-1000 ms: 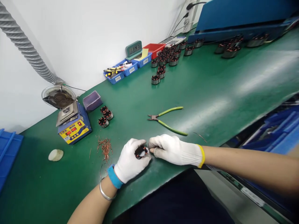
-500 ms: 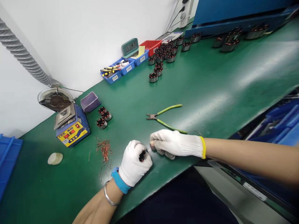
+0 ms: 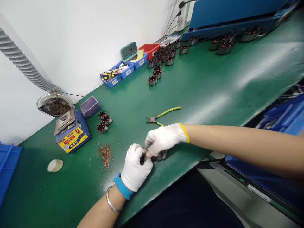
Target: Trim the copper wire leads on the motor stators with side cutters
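My left hand (image 3: 136,167), in a white glove with a blue band at the wrist, is closed around a small motor stator (image 3: 142,159); most of the stator is hidden by the fingers. Against its right side is my right hand (image 3: 161,139), gloved in white with a yellow cuff. Thumb and fingers there are pinched together at the stator's edge, and what they grip is hidden. Just beyond the right hand lie green-handled diagonal cutters (image 3: 152,119), one handle partly covered by the glove. Clipped copper wire ends (image 3: 105,155) are heaped to the left of my hands.
Three stators (image 3: 102,127) stand near a purple bin (image 3: 90,106) and a blue solder pot unit (image 3: 73,134). Further back are more stators (image 3: 152,80), blue tool boxes (image 3: 113,81), a red tray (image 3: 152,49) and a clock (image 3: 129,50). A whitish round pad (image 3: 55,165) lies left.
My right hand has moved left, from a short gap with thin strands showing between the hands, up against the stator. My left hand keeps its hold. The view has shifted slightly.
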The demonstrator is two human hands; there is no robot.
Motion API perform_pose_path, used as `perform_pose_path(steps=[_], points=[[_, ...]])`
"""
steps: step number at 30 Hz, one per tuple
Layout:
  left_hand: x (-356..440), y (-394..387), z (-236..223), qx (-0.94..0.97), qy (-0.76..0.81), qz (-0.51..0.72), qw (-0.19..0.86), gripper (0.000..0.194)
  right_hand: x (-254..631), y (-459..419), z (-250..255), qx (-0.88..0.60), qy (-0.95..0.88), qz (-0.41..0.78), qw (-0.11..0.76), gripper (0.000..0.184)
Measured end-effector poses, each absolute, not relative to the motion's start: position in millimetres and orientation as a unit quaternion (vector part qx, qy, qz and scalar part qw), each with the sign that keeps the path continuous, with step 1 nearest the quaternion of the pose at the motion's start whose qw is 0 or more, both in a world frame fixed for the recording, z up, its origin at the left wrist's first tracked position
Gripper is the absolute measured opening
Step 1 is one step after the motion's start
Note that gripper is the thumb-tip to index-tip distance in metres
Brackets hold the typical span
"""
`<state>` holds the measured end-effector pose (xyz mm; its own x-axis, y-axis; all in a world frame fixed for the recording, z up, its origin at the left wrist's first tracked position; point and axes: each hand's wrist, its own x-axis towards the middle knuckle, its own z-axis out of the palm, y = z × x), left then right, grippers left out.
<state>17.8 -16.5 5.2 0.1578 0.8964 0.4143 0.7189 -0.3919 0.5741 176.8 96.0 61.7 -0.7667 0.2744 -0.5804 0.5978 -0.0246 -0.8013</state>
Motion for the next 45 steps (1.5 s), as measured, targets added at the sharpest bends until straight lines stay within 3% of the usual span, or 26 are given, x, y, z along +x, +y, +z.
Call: perform_pose_path(steps=[7,13,17,21,23,25,28,31,33,34,36,38,40,42,45], points=[[20.4,-20.8,8.5,0.712,0.579,0.363,0.161,0.013,160.2,99.4,41.3,0.279,0.643,-0.697,0.153,0.012],[11.1,-25.7,14.2,0.661,0.566,0.398,0.29,0.075,172.7,80.8,50.2,0.3,0.693,-0.652,0.075,0.009],[-9.0,-19.6,24.1,0.561,0.573,0.47,0.369,0.059,188.3,63.9,60.1,0.32,0.71,-0.628,0.003,0.011],[-14.2,-24.0,44.8,0.486,0.518,0.291,0.641,0.058,199.5,53.2,66.5,0.305,0.693,-0.65,-0.067,0.01],[-7.6,-30.4,53.0,0.452,0.501,0.234,0.7,0.05,201.7,51.5,66.2,0.3,0.671,-0.672,-0.085,0.01],[0.3,-36.3,56.4,0.486,0.516,0.293,0.641,0.04,202.3,51.7,64.2,0.303,0.641,-0.698,-0.102,0.012],[3.5,-41.0,54.2,0.674,0.504,0.412,0.35,0.023,201.7,52.7,61.7,0.306,0.602,-0.727,-0.125,0.018],[-5.7,-42.7,50.6,0.865,0.353,0.354,0.052,0.012,201.6,51.5,61.7,0.305,0.585,-0.741,-0.126,0.021],[-11.5,-43.4,48.5,0.881,0.303,0.363,0.003,0.009,202.1,49.7,61.7,0.303,0.591,-0.736,-0.127,0.021],[-12.6,-43.4,47.3,0.851,0.333,0.404,0.038,0.011,202.6,48.9,61.5,0.303,0.597,-0.731,-0.132,0.021],[-10.1,-41.5,45.2,0.722,0.45,0.466,0.245,0.03,203.6,47.9,60.7,0.304,0.623,-0.707,-0.142,0.02],[-3.7,-37.6,44.8,0.542,0.5,0.404,0.541,0.059,204.2,47.7,60.0,0.308,0.663,-0.666,-0.148,0.017],[2.6,-34.4,47.4,0.412,0.463,0.301,0.725,0.073,203.9,47.7,59.8,0.318,0.682,-0.642,-0.144,0.016],[5.4,-35.0,52.6,0.403,0.449,0.315,0.733,0.065,202.7,47.3,60.3,0.331,0.655,-0.666,-0.137,0.018],[1.6,-43.0,60.3,0.582,0.467,0.432,0.508,0.037,200.2,45.4,61.4,0.329,0.592,-0.726,-0.121,0.024]])
